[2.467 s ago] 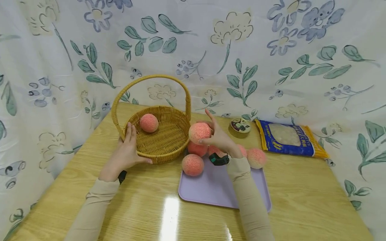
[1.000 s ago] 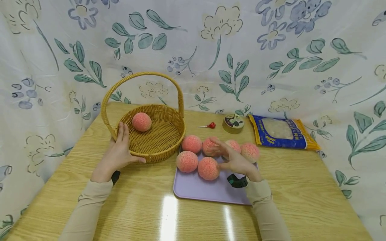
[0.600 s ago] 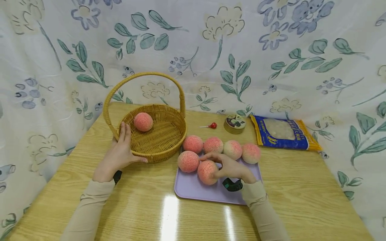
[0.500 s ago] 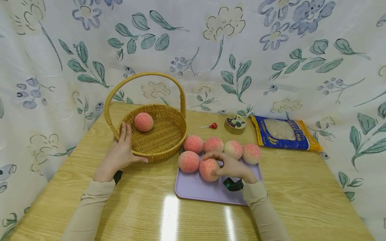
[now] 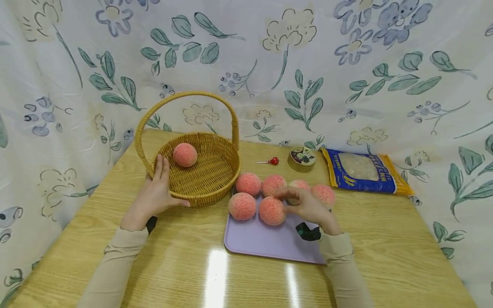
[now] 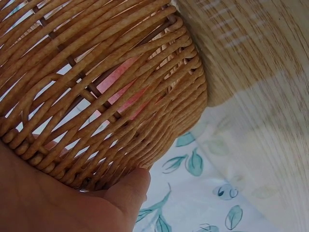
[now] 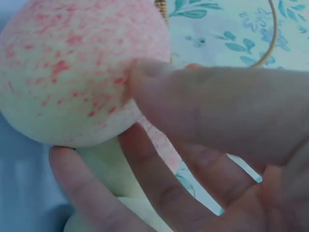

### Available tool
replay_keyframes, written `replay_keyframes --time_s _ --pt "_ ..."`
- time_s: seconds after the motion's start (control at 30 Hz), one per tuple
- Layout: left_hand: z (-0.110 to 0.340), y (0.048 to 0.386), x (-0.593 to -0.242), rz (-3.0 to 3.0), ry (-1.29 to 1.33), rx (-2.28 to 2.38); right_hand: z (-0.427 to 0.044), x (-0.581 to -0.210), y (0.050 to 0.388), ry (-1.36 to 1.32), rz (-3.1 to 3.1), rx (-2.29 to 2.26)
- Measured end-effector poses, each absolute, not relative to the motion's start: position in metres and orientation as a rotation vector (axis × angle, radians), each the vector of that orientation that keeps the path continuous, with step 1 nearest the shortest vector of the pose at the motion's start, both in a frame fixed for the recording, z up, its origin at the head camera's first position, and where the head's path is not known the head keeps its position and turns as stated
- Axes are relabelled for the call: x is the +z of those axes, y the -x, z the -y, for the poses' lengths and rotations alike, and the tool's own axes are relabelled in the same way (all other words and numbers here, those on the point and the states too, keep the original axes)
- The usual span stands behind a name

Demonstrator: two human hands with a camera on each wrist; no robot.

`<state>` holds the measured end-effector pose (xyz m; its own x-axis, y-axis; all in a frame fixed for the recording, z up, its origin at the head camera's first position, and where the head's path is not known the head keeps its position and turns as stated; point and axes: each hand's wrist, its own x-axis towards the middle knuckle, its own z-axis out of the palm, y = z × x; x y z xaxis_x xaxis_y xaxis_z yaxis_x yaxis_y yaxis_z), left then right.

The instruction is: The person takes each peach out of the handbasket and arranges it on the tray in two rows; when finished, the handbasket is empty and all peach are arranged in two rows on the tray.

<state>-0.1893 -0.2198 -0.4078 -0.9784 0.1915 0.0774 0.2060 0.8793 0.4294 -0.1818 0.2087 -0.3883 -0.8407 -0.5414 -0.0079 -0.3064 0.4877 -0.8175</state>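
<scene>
My left hand (image 5: 152,199) rests against the near-left side of a wicker basket (image 5: 204,199), its fingers at the rim and its thumb along the front. Inside the basket lies one pink, speckled peach (image 5: 185,155). Several more peaches sit on a lilac tray (image 5: 262,248) to the right. At the right side of the front peach (image 5: 271,211) is my right hand (image 5: 310,208), fingers loosely bent. In the right wrist view, the thumb (image 7: 159,92) touches that peach, and the other fingertips reach its edge, partly hidden behind it.
Behind the tray lie a red lollipop (image 5: 274,161) and a round tin (image 5: 302,159). A blue and yellow food packet (image 5: 362,171) lies at the back right. The basket's tall handle (image 5: 192,93) arches above it. A floral curtain (image 5: 246,64) hangs behind the wooden table (image 5: 173,265).
My right hand carried a peach to the tray's front row, shifted it there, then loosened its fingers and drew slightly right. The left hand stays at the basket.
</scene>
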Motion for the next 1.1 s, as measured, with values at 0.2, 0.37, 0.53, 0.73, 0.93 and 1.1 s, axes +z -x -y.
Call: replay_keyframes --time_s 0.2,0.37,0.53,0.73,0.93,1.1 --pt "0.225 0.187 -0.407 3.034 0.274 -0.693 -0.2 -0.387 0.196 0.766 -2.443 -1.241" --pt "0.226 0.186 -0.407 3.044 0.252 -0.687 -0.185 -0.366 0.22 0.768 -2.4 -1.308" --pt "0.228 0.187 -0.407 3.026 0.249 -0.688 -0.143 -0.338 0.255 0.824 -2.268 -1.343" --pt "0.222 0.186 -0.408 3.005 0.257 -0.656 -0.083 -0.332 0.297 0.861 -2.115 -1.352" --pt "0.215 0.184 -0.407 3.008 0.266 -0.633 -0.034 -0.341 0.325 0.799 -1.95 -1.421" --pt "0.213 0.182 -0.406 3.003 0.262 -0.634 0.006 -0.358 0.339 0.713 -1.9 -1.452"
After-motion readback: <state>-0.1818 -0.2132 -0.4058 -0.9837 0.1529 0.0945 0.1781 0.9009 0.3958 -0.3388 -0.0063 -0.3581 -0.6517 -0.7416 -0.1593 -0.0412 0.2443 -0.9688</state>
